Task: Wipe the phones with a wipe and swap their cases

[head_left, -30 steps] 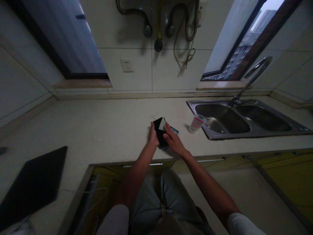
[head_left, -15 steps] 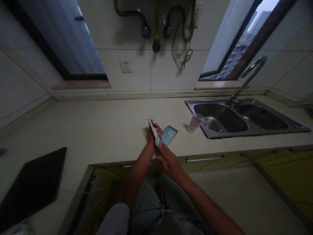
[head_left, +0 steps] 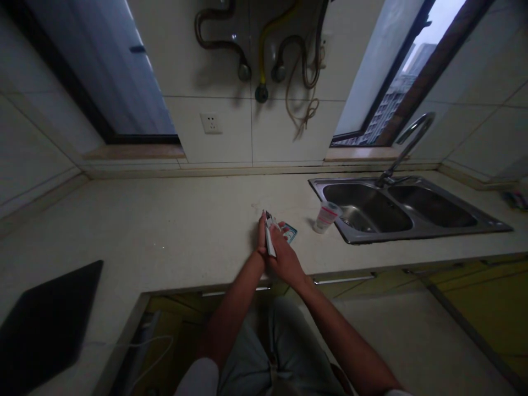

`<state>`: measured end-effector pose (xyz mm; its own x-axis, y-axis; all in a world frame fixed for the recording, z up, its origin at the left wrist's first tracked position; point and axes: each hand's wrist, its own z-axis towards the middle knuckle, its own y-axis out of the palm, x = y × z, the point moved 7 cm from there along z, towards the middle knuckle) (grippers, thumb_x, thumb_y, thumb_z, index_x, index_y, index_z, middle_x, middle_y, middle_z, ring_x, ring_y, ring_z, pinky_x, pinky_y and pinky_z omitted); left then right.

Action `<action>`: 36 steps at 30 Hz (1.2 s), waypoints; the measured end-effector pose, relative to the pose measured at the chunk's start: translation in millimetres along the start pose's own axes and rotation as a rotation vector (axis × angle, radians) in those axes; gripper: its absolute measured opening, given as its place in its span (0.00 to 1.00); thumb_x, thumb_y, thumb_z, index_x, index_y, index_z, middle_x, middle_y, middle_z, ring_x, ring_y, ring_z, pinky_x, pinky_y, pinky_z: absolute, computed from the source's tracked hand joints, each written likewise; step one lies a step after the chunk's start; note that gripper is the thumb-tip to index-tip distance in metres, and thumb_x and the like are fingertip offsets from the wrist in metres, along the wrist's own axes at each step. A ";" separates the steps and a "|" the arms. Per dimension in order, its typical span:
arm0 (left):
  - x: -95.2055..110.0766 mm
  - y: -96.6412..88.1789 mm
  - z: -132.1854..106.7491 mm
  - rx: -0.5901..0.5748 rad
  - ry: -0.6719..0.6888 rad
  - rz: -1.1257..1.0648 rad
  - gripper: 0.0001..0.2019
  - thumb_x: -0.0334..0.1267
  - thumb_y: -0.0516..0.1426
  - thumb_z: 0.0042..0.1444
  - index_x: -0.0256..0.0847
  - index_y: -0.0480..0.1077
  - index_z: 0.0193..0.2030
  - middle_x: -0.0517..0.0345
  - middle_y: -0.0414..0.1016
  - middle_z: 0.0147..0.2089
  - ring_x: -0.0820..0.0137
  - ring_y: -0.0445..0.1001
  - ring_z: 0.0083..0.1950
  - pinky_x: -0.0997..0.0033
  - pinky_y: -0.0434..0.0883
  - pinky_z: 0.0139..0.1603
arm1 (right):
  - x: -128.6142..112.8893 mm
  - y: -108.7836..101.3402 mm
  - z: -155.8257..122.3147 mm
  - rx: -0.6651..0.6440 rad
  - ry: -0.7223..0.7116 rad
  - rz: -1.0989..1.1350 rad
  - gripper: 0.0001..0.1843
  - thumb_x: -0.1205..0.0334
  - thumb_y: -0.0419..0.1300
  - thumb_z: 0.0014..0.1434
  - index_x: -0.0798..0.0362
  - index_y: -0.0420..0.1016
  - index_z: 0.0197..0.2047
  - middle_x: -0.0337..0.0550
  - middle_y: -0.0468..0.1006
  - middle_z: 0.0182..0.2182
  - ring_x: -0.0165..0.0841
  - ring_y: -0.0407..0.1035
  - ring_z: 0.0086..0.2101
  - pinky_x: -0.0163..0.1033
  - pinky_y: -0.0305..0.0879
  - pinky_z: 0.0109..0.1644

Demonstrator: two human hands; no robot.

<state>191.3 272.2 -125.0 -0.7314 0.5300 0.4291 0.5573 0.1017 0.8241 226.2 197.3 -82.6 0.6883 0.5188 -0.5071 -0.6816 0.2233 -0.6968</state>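
Phone (head_left: pixel 270 243) is held tilted over the bench (head_left: pixel 206 220), clamped by the fingers of the left hand (head_left: pixel 261 234) and right hand (head_left: pixel 285 257). It would be best steadied in one palm, with pressure kept light and even along its edges. Its broad faces, most fingertips and much of the blue case (head_left: pixel 292 232) are hidden; finer detail is lost to dimness.

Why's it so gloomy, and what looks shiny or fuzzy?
Head view: dim, seemingly just daylight, brightest at the sky outside the right window; head view: the left sink bowl glints; head view: the cup has print too blurry to read; head view: the hands and the pale object they hold look soft.
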 end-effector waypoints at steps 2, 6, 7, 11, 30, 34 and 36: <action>0.2 4.2 -5.0 -0.011 -0.014 -0.025 0.20 0.56 0.54 0.58 0.38 0.70 0.42 0.47 0.78 0.38 0.59 0.79 0.41 0.61 0.76 0.42 | 4.6 -4.0 4.7 -0.078 -0.022 0.007 0.49 0.44 0.58 0.64 0.57 0.38 0.75 0.64 0.50 0.70 0.50 0.45 0.70 0.61 0.52 0.70; 6.5 7.8 -6.2 -0.101 -0.043 -0.113 0.23 0.53 0.50 0.59 0.33 0.73 0.45 0.39 0.80 0.43 0.54 0.79 0.47 0.56 0.77 0.46 | 0.8 -14.2 -0.6 -0.231 -0.115 0.001 0.52 0.38 0.60 0.60 0.57 0.43 0.75 0.64 0.49 0.71 0.52 0.42 0.70 0.63 0.49 0.70; 8.4 8.3 -5.5 -0.128 -0.050 -0.130 0.25 0.53 0.50 0.59 0.32 0.73 0.47 0.37 0.80 0.45 0.53 0.79 0.49 0.55 0.77 0.47 | -2.9 -17.6 -5.3 -0.247 -0.136 -0.008 0.51 0.38 0.60 0.60 0.56 0.44 0.74 0.63 0.50 0.71 0.51 0.43 0.70 0.62 0.49 0.70; 18.1 11.8 -5.0 -0.203 0.005 -0.223 0.28 0.53 0.47 0.62 0.28 0.70 0.53 0.33 0.76 0.54 0.51 0.75 0.57 0.54 0.75 0.52 | -23.7 -28.2 -31.6 -0.237 -0.171 -0.076 0.47 0.41 0.58 0.63 0.56 0.45 0.74 0.61 0.52 0.70 0.49 0.45 0.70 0.60 0.52 0.70; -10.6 15.7 0.7 -0.300 -0.050 -0.054 0.24 0.56 0.52 0.60 0.44 0.73 0.56 0.47 0.77 0.55 0.53 0.72 0.62 0.49 0.64 0.64 | 18.8 -18.8 45.7 -0.156 0.008 -0.116 0.35 0.47 0.48 0.70 0.61 0.54 0.72 0.64 0.54 0.69 0.47 0.45 0.70 0.59 0.50 0.71; -6.6 12.6 0.5 -0.214 -0.050 -0.159 0.27 0.58 0.45 0.64 0.44 0.72 0.55 0.45 0.76 0.56 0.52 0.72 0.61 0.41 0.66 0.61 | -0.7 -5.9 44.5 -0.219 -0.130 -0.149 0.33 0.53 0.51 0.69 0.64 0.55 0.71 0.65 0.55 0.69 0.48 0.46 0.70 0.59 0.50 0.71; -2.0 11.5 -3.5 -0.206 -0.013 -0.187 0.29 0.59 0.43 0.64 0.41 0.72 0.55 0.43 0.75 0.57 0.52 0.71 0.62 0.41 0.66 0.60 | -9.5 -1.9 36.2 -0.245 -0.178 -0.160 0.33 0.53 0.52 0.69 0.63 0.56 0.71 0.65 0.56 0.68 0.48 0.48 0.69 0.60 0.51 0.71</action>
<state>197.8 269.5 -115.1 -0.8080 0.5294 0.2587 0.3205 0.0265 0.9469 212.0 221.8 -58.0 0.7125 0.6343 -0.3000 -0.4741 0.1199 -0.8723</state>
